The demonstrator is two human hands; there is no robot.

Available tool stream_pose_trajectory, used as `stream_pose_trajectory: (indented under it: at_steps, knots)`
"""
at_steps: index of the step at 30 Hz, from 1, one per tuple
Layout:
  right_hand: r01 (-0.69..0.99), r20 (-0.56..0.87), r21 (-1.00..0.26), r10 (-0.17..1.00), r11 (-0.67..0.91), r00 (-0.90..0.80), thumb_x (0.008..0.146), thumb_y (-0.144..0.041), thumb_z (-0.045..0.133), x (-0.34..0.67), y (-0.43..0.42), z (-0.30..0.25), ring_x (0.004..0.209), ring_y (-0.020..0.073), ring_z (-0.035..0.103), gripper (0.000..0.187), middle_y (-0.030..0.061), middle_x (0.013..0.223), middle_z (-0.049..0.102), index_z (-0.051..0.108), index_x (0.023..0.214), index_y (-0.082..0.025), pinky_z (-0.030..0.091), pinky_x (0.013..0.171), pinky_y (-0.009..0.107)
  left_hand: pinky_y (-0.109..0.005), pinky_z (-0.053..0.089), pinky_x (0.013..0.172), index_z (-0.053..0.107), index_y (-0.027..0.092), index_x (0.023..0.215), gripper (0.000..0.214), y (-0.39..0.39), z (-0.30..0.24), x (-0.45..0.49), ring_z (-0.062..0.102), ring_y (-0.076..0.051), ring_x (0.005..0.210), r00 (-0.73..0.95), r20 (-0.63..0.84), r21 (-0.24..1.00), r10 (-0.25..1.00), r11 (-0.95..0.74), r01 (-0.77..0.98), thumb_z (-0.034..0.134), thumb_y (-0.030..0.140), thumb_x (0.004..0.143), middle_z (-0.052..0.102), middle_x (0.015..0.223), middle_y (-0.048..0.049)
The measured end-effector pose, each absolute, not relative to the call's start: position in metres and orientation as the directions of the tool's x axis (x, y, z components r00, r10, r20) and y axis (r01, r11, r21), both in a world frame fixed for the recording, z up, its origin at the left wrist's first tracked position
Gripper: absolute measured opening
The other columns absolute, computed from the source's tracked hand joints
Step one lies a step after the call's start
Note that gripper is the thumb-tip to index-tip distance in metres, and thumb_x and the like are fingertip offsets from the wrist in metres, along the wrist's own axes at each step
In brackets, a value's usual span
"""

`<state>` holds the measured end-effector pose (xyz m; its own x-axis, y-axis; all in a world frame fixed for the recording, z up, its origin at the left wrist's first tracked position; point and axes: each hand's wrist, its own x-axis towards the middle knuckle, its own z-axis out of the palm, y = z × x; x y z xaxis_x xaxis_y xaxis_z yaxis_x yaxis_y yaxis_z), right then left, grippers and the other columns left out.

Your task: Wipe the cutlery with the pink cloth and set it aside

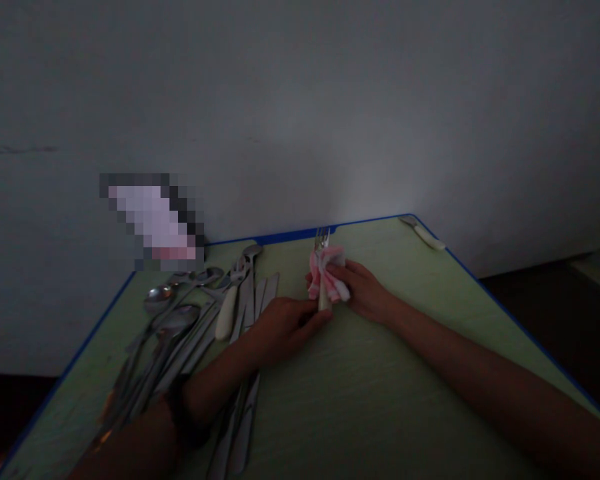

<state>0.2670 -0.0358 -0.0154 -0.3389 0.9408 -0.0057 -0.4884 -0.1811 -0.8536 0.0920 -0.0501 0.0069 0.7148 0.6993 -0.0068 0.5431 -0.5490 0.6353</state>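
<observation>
Near the middle of the table, a fork (323,236) with a pale handle points its tines away from me. My left hand (290,325) is closed on the handle's near end. A pink and white cloth (334,257) wraps around the fork below the tines, pinched by my right hand (361,288). Part of the fork's neck is hidden under the cloth. Left of my left hand lies a pile of cutlery, with spoons (176,320), a pale-handled piece (226,313) and several long flat metal handles or blades (245,427). My left forearm covers part of this pile.
The light green table (380,387) has a blue edge and stands against a grey wall (300,120). Another pale-handled fork (428,236) lies at the far right corner. A blurred-out object (153,217) leans at the far left corner.
</observation>
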Motion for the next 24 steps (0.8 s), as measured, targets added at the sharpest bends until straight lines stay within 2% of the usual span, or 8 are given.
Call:
stream_pose_trajectory:
  at_steps: [5, 9, 12, 15, 18, 21, 24]
  knots:
    - [-0.413, 0.024, -0.903, 0.948, -0.115, -0.316, 0.079, -0.032, 0.056, 0.269, -0.037, -0.014, 0.055, 0.0118, 0.059, 0.02, 0.0028, 0.067, 0.064, 0.06, 0.085, -0.013, 0.046, 0.054, 0.024, -0.019, 0.029, 0.047, 0.047, 0.017, 0.067, 0.033, -0.046, 0.0, 0.087, 0.038, -0.008, 0.051, 0.602, 0.035, 0.825, 0.798, -0.363, 0.433, 0.039, 0.039, 0.091, 0.04, 0.056, 0.0059]
    - [-0.189, 0.065, -0.982, 0.912, -0.014, -0.405, 0.079, -0.033, 0.054, 0.268, -0.043, -0.011, 0.05, 0.0103, 0.053, 0.024, -0.0005, 0.066, 0.059, 0.056, 0.094, -0.015, 0.041, 0.046, 0.022, -0.019, 0.032, 0.047, 0.043, 0.019, 0.074, 0.024, -0.043, -0.003, 0.086, 0.036, -0.008, 0.049, 0.416, 0.076, 0.952, 0.906, -0.19, 0.242, 0.041, 0.037, 0.089, 0.039, 0.057, 0.0072]
    - [-0.008, 0.123, -0.991, 0.888, 0.133, -0.442, 0.078, -0.03, 0.056, 0.266, -0.048, -0.011, 0.055, 0.0093, 0.05, 0.023, -0.0003, 0.071, 0.057, 0.056, 0.095, -0.015, 0.039, 0.049, 0.021, -0.02, 0.031, 0.045, 0.049, 0.018, 0.083, 0.024, -0.043, 0.001, 0.089, 0.036, -0.009, 0.048, 0.346, 0.06, 0.95, 0.936, -0.16, 0.267, 0.042, 0.04, 0.088, 0.039, 0.056, 0.0068]
    - [0.101, 0.158, -0.97, 0.885, 0.223, -0.439, 0.077, -0.029, 0.056, 0.266, -0.049, -0.013, 0.06, 0.01, 0.047, 0.021, 0.001, 0.075, 0.057, 0.057, 0.093, -0.015, 0.038, 0.053, 0.022, -0.022, 0.032, 0.046, 0.053, 0.018, 0.077, 0.03, -0.043, 0.008, 0.092, 0.04, -0.011, 0.05, 0.301, 0.053, 0.897, 0.952, -0.178, 0.405, 0.038, 0.042, 0.089, 0.043, 0.054, 0.0044]
    - [0.154, 0.146, -0.96, 0.886, 0.235, -0.441, 0.077, -0.028, 0.055, 0.265, -0.049, -0.012, 0.062, 0.0108, 0.047, 0.023, 0.002, 0.077, 0.057, 0.058, 0.096, -0.015, 0.038, 0.055, 0.023, -0.023, 0.034, 0.048, 0.053, 0.019, 0.074, 0.033, -0.045, 0.012, 0.094, 0.044, -0.012, 0.052, 0.257, 0.068, 0.873, 0.964, -0.182, 0.453, 0.035, 0.04, 0.09, 0.046, 0.056, 0.0035]
    - [0.198, 0.103, -0.957, 0.887, 0.212, -0.449, 0.077, -0.03, 0.056, 0.265, -0.049, -0.011, 0.063, 0.0117, 0.048, 0.03, 0.002, 0.077, 0.058, 0.058, 0.103, -0.015, 0.038, 0.055, 0.023, -0.023, 0.036, 0.05, 0.05, 0.019, 0.072, 0.03, -0.046, 0.015, 0.096, 0.046, -0.012, 0.055, 0.137, 0.118, 0.871, 0.983, -0.169, 0.462, 0.035, 0.037, 0.09, 0.048, 0.06, 0.0032]
    - [0.218, 0.1, -0.951, 0.884, 0.22, -0.456, 0.076, -0.032, 0.059, 0.264, -0.049, -0.012, 0.066, 0.0127, 0.049, 0.035, 0.0026, 0.081, 0.059, 0.058, 0.107, -0.015, 0.039, 0.058, 0.024, -0.023, 0.035, 0.047, 0.046, 0.02, 0.07, 0.029, -0.047, 0.018, 0.096, 0.046, -0.013, 0.053, 0.022, 0.099, 0.887, 0.995, -0.099, 0.452, 0.035, 0.037, 0.09, 0.047, 0.058, 0.0033]
